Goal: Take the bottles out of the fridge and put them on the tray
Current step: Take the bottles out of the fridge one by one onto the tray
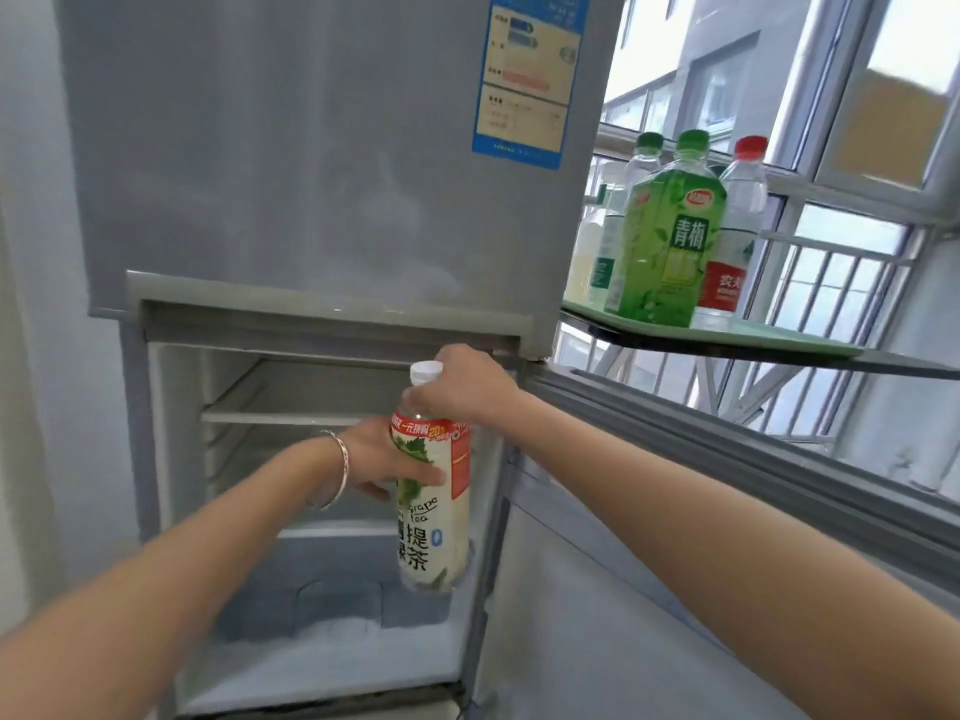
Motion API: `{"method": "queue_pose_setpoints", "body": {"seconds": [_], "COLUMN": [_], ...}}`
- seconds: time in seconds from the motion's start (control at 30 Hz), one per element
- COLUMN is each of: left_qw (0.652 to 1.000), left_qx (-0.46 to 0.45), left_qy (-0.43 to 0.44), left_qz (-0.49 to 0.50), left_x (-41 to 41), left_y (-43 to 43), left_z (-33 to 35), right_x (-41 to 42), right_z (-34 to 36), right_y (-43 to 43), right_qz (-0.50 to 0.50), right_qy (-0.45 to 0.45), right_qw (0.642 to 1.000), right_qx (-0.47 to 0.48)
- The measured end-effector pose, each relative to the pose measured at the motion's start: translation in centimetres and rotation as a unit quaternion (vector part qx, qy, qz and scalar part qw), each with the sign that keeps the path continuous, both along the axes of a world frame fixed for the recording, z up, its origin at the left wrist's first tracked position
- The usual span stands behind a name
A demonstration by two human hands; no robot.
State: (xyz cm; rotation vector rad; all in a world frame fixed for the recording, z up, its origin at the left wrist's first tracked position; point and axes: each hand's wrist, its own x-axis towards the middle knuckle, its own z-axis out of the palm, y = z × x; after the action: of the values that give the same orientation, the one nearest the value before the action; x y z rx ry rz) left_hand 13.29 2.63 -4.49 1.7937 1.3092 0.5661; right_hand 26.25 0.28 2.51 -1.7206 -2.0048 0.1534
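Note:
A pale grape tea bottle point(441, 522) with a white cap is held upright in front of the open lower fridge compartment point(322, 511). My right hand point(462, 387) grips its neck just under the cap. My left hand point(384, 459), with a silver bracelet on the wrist, wraps around its upper label from the left. On the right, a green tray point(769, 335) rests on top of the open fridge door. It carries a green plum drink bottle point(665, 241), a clear red-capped water bottle point(737, 226), a clear green-capped bottle point(639, 163) and a yellowish one, partly hidden.
The grey upper fridge door point(311, 148) is closed and bears a blue energy label point(524, 75). The open lower door point(727, 485) swings out to the right, under the tray. Wire shelves inside hold nothing visible. A barred window point(831, 200) lies behind the tray.

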Motion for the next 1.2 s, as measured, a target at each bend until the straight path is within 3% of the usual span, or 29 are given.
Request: {"method": "queue_pose_setpoints", "body": {"seconds": [0.13, 0.3, 0.4, 0.5, 0.63, 0.87, 1.03, 1.2], "left_qw": [0.994, 0.977, 0.968, 0.958, 0.940, 0.897, 0.889, 0.920], "left_qx": [-0.003, 0.078, 0.127, 0.185, 0.231, 0.283, 0.391, 0.307], "left_qy": [-0.065, -0.166, -0.191, -0.199, -0.244, -0.333, -0.235, -0.177], "left_qz": [-0.090, -0.105, -0.102, -0.090, -0.060, -0.074, -0.051, -0.164], "left_x": [-0.3, 1.5, 3.5, 6.2, 11.3, 22.1, 29.9, 35.6], "left_y": [-1.8, -3.2, -4.0, -4.5, -4.9, -5.9, -5.7, -4.6], "left_z": [4.7, 10.6, 13.9, 17.1, 20.8, 24.7, 23.7, 22.1], "right_x": [1.1, 4.8, 7.8, 11.0, 15.3, 23.3, 30.0, 34.8], "right_z": [4.2, 10.4, 12.1, 12.6, 12.1, 14.7, 15.2, 14.2], "right_y": [-2.5, -6.0, -7.6, -8.5, -9.9, -10.6, -9.3, -5.3], "right_qz": [-0.010, 0.052, 0.050, 0.048, 0.118, -0.013, -0.136, -0.200], "right_qy": [0.050, 0.215, 0.214, 0.187, 0.141, 0.213, 0.235, 0.214], "right_qw": [0.996, 0.963, 0.968, 0.980, 0.981, 0.973, 0.949, 0.937], "right_qx": [0.068, 0.152, 0.125, 0.041, -0.067, 0.094, 0.162, 0.190]}}
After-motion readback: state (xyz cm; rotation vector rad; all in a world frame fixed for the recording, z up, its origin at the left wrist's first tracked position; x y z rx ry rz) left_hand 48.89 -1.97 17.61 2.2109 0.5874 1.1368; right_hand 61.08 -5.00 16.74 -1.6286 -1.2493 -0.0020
